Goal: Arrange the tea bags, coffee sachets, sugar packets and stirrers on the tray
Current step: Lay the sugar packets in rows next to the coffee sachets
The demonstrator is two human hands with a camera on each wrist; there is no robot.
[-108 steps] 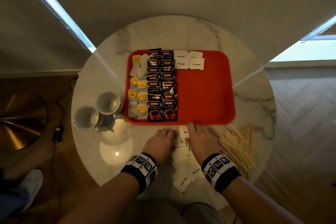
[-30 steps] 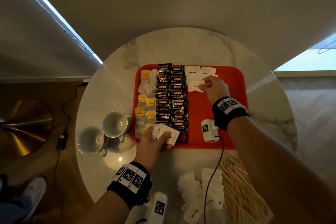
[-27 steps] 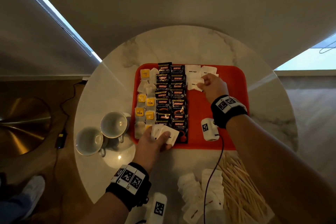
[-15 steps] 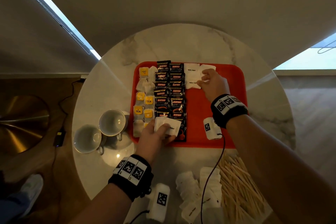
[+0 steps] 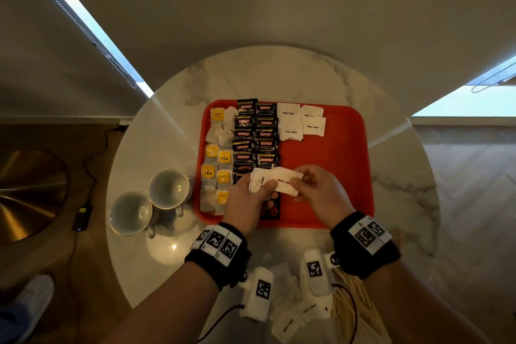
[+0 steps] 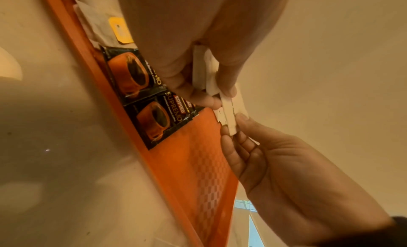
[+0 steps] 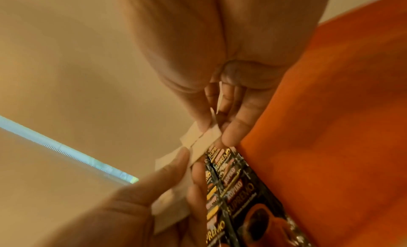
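Note:
My left hand (image 5: 261,188) grips a small stack of white sugar packets (image 5: 275,180) above the near part of the red tray (image 5: 329,170). My right hand (image 5: 296,187) pinches the right end of one packet in that stack; the left wrist view shows this packet (image 6: 229,115) between thumb and fingers. Tea bags (image 5: 216,165) fill the tray's left column. Beside them lie two columns of black coffee sachets (image 5: 255,137). Several sugar packets (image 5: 301,121) lie at the far middle. Loose sugar packets (image 5: 290,318) and wooden stirrers (image 5: 354,310) lie on the table near me.
Two empty cups (image 5: 169,188) (image 5: 129,212) stand on the round marble table (image 5: 279,75), close to the tray's left edge. The right half of the tray is bare red surface. A cable and a small box lie on the floor at left.
My right hand has let go at the far sugar row and come back to the stack in my left hand, where it now pinches a packet. The left hand has shifted slightly right.

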